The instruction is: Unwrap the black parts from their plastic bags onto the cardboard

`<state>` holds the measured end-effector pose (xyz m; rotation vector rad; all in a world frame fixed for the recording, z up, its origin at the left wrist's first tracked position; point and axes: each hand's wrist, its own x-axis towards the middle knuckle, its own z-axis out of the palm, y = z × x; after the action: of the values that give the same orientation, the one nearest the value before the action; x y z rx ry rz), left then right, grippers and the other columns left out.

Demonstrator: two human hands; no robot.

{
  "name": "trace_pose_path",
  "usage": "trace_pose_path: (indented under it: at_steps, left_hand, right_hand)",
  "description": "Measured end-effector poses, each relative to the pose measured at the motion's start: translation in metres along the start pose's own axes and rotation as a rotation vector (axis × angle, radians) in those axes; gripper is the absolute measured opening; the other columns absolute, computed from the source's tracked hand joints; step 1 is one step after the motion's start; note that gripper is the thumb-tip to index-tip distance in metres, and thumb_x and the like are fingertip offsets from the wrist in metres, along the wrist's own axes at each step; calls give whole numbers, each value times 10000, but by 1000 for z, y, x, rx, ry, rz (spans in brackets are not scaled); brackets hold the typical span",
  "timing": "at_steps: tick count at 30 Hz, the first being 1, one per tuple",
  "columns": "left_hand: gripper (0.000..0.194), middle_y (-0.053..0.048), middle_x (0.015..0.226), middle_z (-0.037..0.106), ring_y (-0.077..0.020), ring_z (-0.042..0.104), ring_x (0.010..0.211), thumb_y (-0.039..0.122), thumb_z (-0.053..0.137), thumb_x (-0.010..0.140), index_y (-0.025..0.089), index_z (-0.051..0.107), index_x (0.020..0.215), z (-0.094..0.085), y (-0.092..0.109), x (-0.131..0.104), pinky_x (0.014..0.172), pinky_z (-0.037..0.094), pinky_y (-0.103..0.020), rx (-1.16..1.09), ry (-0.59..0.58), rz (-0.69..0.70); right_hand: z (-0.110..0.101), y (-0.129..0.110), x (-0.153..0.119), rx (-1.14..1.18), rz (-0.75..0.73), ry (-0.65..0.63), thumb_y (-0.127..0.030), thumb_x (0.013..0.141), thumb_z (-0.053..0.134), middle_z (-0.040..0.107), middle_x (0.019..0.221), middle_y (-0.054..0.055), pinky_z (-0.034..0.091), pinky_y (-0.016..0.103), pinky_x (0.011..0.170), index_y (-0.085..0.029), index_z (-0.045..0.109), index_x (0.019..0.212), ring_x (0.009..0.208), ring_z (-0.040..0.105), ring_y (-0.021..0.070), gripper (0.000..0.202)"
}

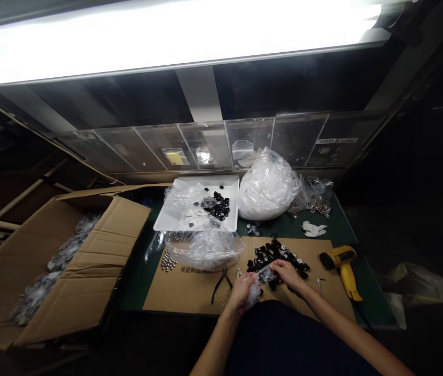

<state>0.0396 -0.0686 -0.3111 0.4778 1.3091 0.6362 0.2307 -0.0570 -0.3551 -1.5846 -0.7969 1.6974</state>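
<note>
Low over the cardboard sheet (pixel 190 292), my left hand (pixel 242 290) is closed on one end of a small clear plastic bag (pixel 264 273). My right hand (pixel 287 273) pinches the bag's other end. What the bag contains is too small to make out. A pile of small black parts (pixel 268 253) lies just beyond my hands, some of them under the bag. Left of my left hand are pliers (pixel 221 284) with dark handles. A hex key (pixel 321 284) rests to the right of my right forearm.
A yellow heat gun (pixel 346 269) lies at right. Behind are a white tray (pixel 234 209) with black parts, a large plastic bag (pixel 266 188), bagged metal pieces (pixel 318 204) and a white glove (pixel 314 228). Steel balls (pixel 167 260) sit at left, beside an open carton (pixel 119 224).
</note>
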Motion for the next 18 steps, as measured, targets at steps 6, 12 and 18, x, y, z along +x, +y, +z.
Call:
trace_pose_path:
  at_steps: [6, 12, 18]
  left_hand:
    - [309, 17, 572, 603, -134, 550, 506, 400, 744, 641, 166, 607, 790, 7, 4, 2, 545, 443, -260, 88, 22, 128]
    - [197, 4, 660, 632, -145, 560, 621, 356, 669, 717, 166, 663, 766, 17, 14, -8, 606, 424, -239, 357, 68, 351]
    - [230, 12, 568, 585, -144, 524, 518, 409, 660, 736, 187, 605, 714, 23, 11, -4, 531, 408, -253, 255, 10, 126]
  right_hand:
    - [5, 4, -8, 237, 220, -120, -423, 792, 630, 666, 784, -11, 345, 175, 415, -215, 668, 942, 541, 550, 97, 259]
    - [10, 15, -10, 534, 345, -262, -459, 847, 617, 633, 725, -15, 367, 160, 403, -188, 632, 937, 491, 530, 75, 286]
    - [10, 21, -2, 514, 352, -176, -402, 861, 576, 631, 706, -2, 399, 174, 439, -179, 621, 857, 510, 533, 89, 228]
